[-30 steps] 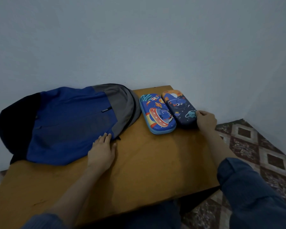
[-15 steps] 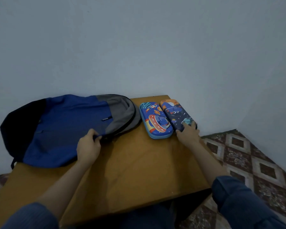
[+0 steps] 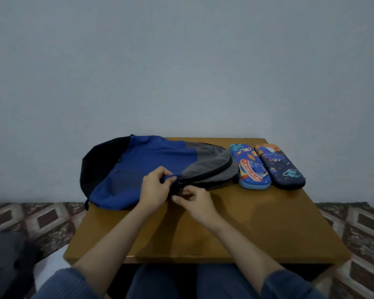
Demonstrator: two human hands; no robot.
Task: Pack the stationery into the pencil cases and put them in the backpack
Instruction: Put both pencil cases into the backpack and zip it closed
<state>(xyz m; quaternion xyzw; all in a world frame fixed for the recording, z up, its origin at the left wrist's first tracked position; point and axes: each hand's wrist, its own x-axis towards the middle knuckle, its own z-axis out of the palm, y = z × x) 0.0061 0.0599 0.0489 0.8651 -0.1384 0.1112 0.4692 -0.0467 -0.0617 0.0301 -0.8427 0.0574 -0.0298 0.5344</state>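
Right hand [image 3: 198, 201] left the cases, both grips now pinching the backpack [image 3: 151, 167] beside left hand [image 3: 154, 190].

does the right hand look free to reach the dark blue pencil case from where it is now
Probably yes, once it lets go. The right hand is pinching at the backpack zipper beside the left hand. The dark blue pencil case lies closed to its right, with only bare table between them.
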